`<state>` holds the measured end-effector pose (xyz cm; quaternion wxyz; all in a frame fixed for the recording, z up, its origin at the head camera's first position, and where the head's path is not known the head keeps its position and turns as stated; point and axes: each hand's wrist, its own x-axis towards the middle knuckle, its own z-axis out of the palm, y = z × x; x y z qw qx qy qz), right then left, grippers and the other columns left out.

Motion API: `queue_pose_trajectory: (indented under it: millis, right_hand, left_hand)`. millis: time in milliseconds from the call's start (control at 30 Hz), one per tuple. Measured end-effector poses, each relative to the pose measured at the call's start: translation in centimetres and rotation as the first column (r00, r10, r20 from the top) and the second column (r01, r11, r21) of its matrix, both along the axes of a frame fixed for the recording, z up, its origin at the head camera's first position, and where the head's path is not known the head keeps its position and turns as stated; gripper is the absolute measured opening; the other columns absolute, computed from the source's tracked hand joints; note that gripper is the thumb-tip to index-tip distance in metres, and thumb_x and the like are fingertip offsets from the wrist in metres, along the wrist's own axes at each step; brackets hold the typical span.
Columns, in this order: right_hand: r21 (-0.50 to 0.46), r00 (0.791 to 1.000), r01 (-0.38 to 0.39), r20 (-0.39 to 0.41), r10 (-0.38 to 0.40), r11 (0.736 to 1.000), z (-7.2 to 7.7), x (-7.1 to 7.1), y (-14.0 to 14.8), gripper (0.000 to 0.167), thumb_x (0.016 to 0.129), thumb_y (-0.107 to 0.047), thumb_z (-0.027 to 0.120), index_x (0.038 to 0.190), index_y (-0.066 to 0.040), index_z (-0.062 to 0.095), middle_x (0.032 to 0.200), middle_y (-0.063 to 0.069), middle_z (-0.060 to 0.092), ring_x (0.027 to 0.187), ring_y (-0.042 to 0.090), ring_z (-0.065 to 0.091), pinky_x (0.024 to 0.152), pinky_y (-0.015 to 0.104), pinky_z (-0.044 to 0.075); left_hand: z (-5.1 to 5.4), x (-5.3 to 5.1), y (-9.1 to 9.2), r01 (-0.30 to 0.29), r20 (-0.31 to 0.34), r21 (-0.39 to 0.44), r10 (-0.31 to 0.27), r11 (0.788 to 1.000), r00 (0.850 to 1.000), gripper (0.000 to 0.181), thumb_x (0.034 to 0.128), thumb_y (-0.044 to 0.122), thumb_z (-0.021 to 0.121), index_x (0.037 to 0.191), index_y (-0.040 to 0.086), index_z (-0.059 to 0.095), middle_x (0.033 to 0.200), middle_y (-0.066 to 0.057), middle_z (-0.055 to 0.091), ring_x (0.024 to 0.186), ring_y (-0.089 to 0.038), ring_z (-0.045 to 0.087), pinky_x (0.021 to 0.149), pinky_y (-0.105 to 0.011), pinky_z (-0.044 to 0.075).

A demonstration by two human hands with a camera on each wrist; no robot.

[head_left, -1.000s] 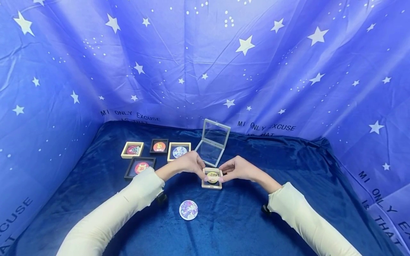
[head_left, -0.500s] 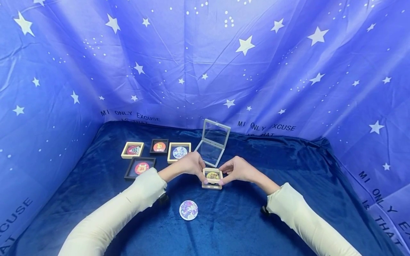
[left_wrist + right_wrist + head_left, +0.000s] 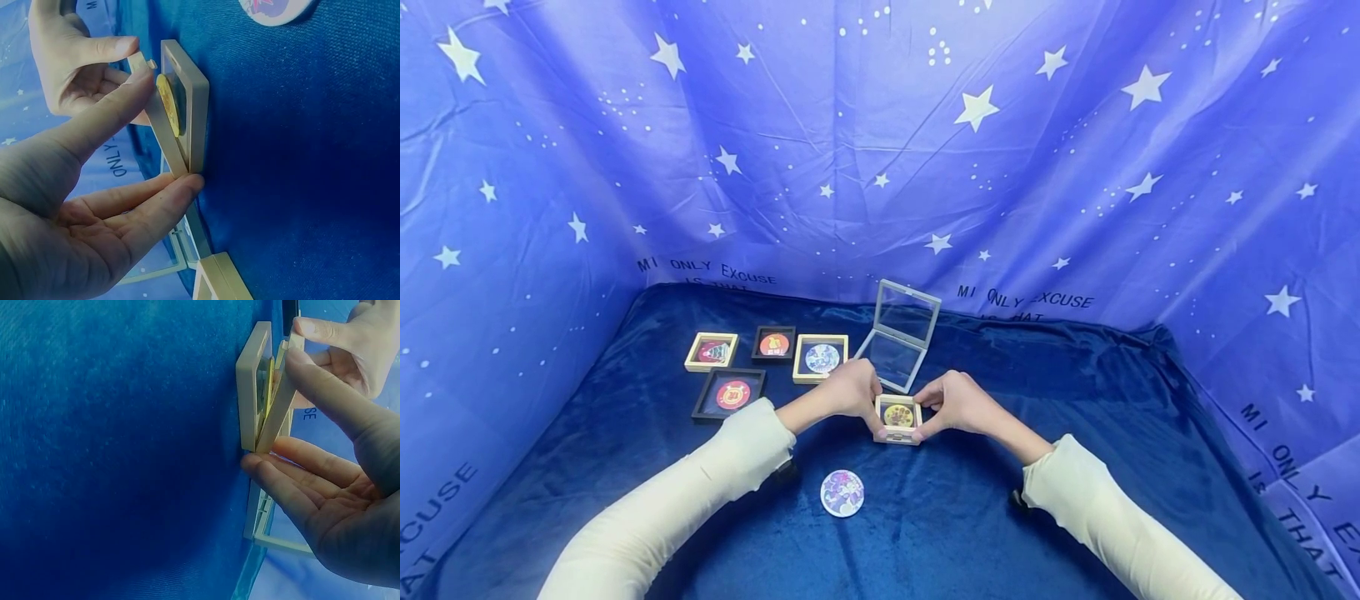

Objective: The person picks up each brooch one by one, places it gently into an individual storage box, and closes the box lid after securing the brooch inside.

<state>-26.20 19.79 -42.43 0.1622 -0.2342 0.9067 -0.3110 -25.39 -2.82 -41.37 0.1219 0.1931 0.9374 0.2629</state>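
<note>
A small cream display frame (image 3: 898, 438) lies on the blue cloth with a yellow round badge (image 3: 898, 415) inside. The left hand (image 3: 854, 390) pinches its left side and the right hand (image 3: 957, 403) its right side, thumbs at the front edge of the lid, fingers at the back. In the left wrist view the lid (image 3: 164, 134) is tilted over the base (image 3: 199, 100), meeting it at the hinge end, with the badge (image 3: 167, 105) between them. The right wrist view also shows a gap between lid (image 3: 278, 412) and base (image 3: 249, 387).
Behind the hands a grey-white frame (image 3: 922, 358) stands open. To the left are a cream frame (image 3: 798, 368) with a blue badge, another cream frame (image 3: 706, 365) and two black frames (image 3: 760, 401). A purple-white badge (image 3: 842, 493) lies in front on the blue cloth (image 3: 970, 533).
Both thumbs have come down toward the near edge as the lid of the small cream frame swings lower over the yellow badge. The other frames and the purple-white badge stay in place.
</note>
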Motion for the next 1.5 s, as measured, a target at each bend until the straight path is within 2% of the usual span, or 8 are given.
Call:
queue_pose_trajectory:
  millis: [133, 233, 333, 533, 833, 1100, 1500]
  right_hand:
    - [0.013, 1.000, -0.005, -0.024, 0.006, 1.000, -0.1, 0.0, -0.1, 0.054, 0.063, -0.028, 0.099, 0.107, -0.004, 0.079, 0.105, 0.008, 0.079, 0.098, 0.022, 0.075, 0.086, 0.037, 0.060]
    - [0.032, 0.999, -0.007, -0.038, 0.008, 0.999, -0.1, 0.0, -0.2, 0.054, 0.062, -0.028, 0.099, 0.106, -0.004, 0.079, 0.103, 0.007, 0.079, 0.097, 0.022, 0.075, 0.085, 0.037, 0.060]
    - [0.053, 0.998, -0.011, -0.057, 0.014, 0.999, -0.1, 0.0, -0.4, 0.053, 0.061, -0.028, 0.099, 0.104, -0.005, 0.080, 0.101, 0.005, 0.080, 0.095, 0.021, 0.075, 0.084, 0.036, 0.060]
    - [0.091, 0.996, -0.009, -0.089, 0.017, 0.996, 0.0, 0.0, -0.7, 0.050, 0.060, -0.030, 0.100, 0.101, -0.009, 0.081, 0.098, 0.001, 0.080, 0.094, 0.018, 0.074, 0.083, 0.035, 0.060]
    - [0.112, 0.992, -0.049, -0.108, 0.061, 0.993, 0.4, -0.1, -1.0, 0.048, 0.059, -0.027, 0.100, 0.098, -0.006, 0.081, 0.096, 0.004, 0.080, 0.091, 0.019, 0.074, 0.081, 0.036, 0.060]
    - [0.146, 0.988, -0.050, -0.140, 0.071, 0.988, 0.5, 0.1, -1.3, 0.048, 0.058, -0.027, 0.100, 0.096, -0.005, 0.081, 0.095, 0.006, 0.080, 0.092, 0.022, 0.074, 0.080, 0.037, 0.060]
    - [0.189, 0.983, -0.013, -0.179, 0.047, 0.982, 0.5, 0.6, -1.9, 0.049, 0.055, -0.027, 0.101, 0.096, -0.006, 0.082, 0.094, 0.006, 0.080, 0.092, 0.022, 0.074, 0.082, 0.040, 0.060]
  left_hand:
    - [-0.2, 0.0, 0.2, 0.027, -0.028, 0.002, -0.027, 1.000, 0.999, 0.039, 0.0528, 0.029, 0.102, 0.064, 0.007, 0.073, 0.050, 0.011, 0.051, 0.054, -0.008, 0.040, 0.052, -0.021, 0.036]
    - [-0.2, 0.0, 0.3, 0.047, -0.031, -0.005, -0.048, 0.999, 0.998, 0.049, 0.0538, 0.028, 0.102, 0.047, 0.015, 0.055, 0.043, 0.013, 0.032, 0.049, -0.007, 0.026, 0.048, -0.022, 0.024]
    - [0.0, 0.2, 0.5, 0.057, -0.036, -0.020, -0.058, 0.998, 0.998, 0.059, 0.0551, 0.027, 0.102, 0.043, 0.019, 0.045, 0.042, 0.013, 0.026, 0.046, -0.005, 0.020, 0.046, -0.021, 0.019]
    - [0.4, 0.4, 0.9, 0.036, -0.048, -0.056, -0.039, 0.998, 0.998, 0.061, 0.0540, 0.028, 0.102, 0.040, 0.020, 0.044, 0.039, 0.012, 0.028, 0.044, -0.005, 0.021, 0.044, -0.020, 0.018]
    - [0.7, 0.2, 1.6, 0.009, -0.046, -0.121, -0.015, 0.993, 0.999, 0.071, 0.0494, 0.025, 0.104, 0.047, 0.020, 0.033, 0.045, 0.011, 0.023, 0.050, -0.009, 0.025, 0.047, -0.023, 0.023]
    - [0.8, 0.5, 1.9, -0.009, -0.071, -0.158, -0.002, 0.987, 0.997, 0.063, 0.0482, 0.025, 0.104, 0.052, 0.018, 0.042, 0.052, 0.008, 0.034, 0.054, -0.011, 0.033, 0.049, -0.024, 0.031]
    - [0.7, 1.0, 2.1, -0.005, -0.085, -0.158, -0.009, 0.988, 0.996, 0.058, 0.0497, 0.021, 0.104, 0.062, 0.013, 0.048, 0.059, 0.006, 0.033, 0.056, -0.012, 0.033, 0.050, -0.025, 0.032]
